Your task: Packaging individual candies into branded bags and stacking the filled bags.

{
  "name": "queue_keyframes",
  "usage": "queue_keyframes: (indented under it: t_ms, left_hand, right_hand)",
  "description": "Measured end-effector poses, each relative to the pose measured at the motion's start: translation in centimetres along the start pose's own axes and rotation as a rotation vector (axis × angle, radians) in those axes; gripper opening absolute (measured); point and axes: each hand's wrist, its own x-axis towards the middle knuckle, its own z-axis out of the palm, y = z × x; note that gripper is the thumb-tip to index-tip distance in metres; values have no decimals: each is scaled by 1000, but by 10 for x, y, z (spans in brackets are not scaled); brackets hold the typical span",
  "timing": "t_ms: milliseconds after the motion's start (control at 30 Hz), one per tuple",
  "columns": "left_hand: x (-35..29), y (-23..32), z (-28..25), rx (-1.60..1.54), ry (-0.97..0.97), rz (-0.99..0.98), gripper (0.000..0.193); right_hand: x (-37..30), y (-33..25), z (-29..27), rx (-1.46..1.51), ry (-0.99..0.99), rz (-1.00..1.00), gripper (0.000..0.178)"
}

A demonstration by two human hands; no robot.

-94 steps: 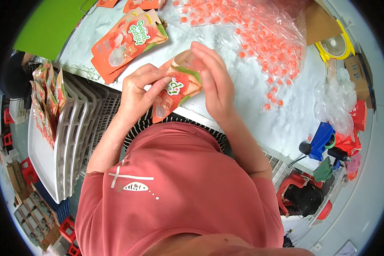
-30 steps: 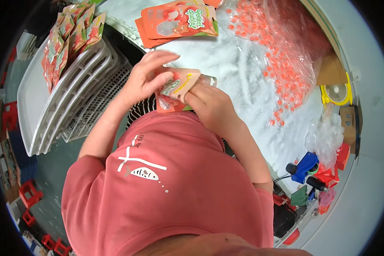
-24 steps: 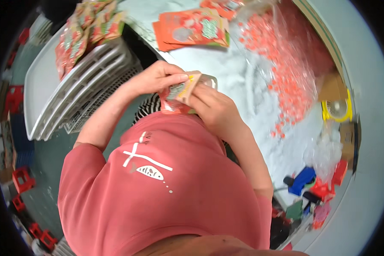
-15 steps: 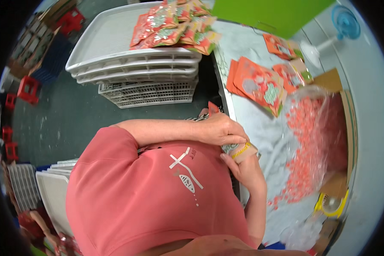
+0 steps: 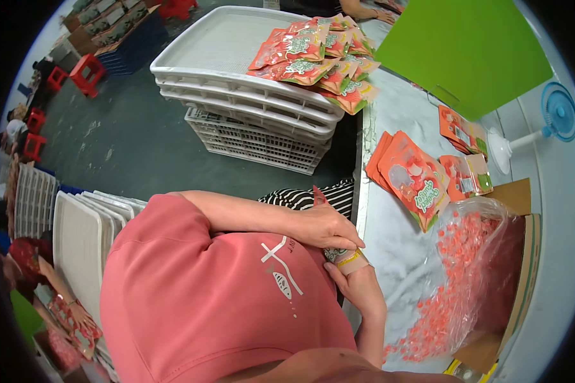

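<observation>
White marbled tabletop (image 5: pixel 390 268) bears a pile of orange pouches (image 5: pixel 412 172) with rounded green-and-white lettering (image 5: pixel 427 196), beside a clear plastic bag (image 5: pixel 482 306) of small orange pieces (image 5: pixel 437 316). At its edge, against the shirt (image 5: pixel 223 293), the left hand (image 5: pixel 329 226) has its fingers together, clamped on a beige-topped pouch (image 5: pixel 359 262) with yellow lettering (image 5: pixel 349 258). Its face meets the thumb of the right hand (image 5: pixel 364 288), whose other fingers are hidden, their state impossible to tell.
</observation>
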Motion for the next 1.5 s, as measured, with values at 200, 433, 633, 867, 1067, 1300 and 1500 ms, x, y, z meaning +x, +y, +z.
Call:
queue_keyframes:
  t_ms: [200, 433, 633, 867, 1067, 1300, 1500]
  left_hand:
    - [0, 13, -7, 72, 80, -98, 25]
    - [5, 33, 24, -75, 57, -123, 27]
    - [-4, 30, 15, -165, 120, -206, 30]
    - [-8, 20, 17, -256, 125, -183, 24]
    - [-7, 12, -15, -574, -10, -461, 31]
    - [-1, -23, -8, -472, -217, -275, 29]
    - [19, -17, -10, -511, -380, -227, 27]
  right_hand:
    - [-15, -19, -10, -70, 306, -87, 28]
    - [-30, 11, -15, -29, 51, -211, 22]
    - [-38, -12, -28, 11, 295, -220, 21]
    - [-26, -3, -9, -149, 230, -210, 27]
    - [-31, -34, -8, 46, 403, 26, 34]
    - [-22, -40, 20, 23, 357, 200, 34]
    - [-26, -42, 27, -32, 398, 367, 33]
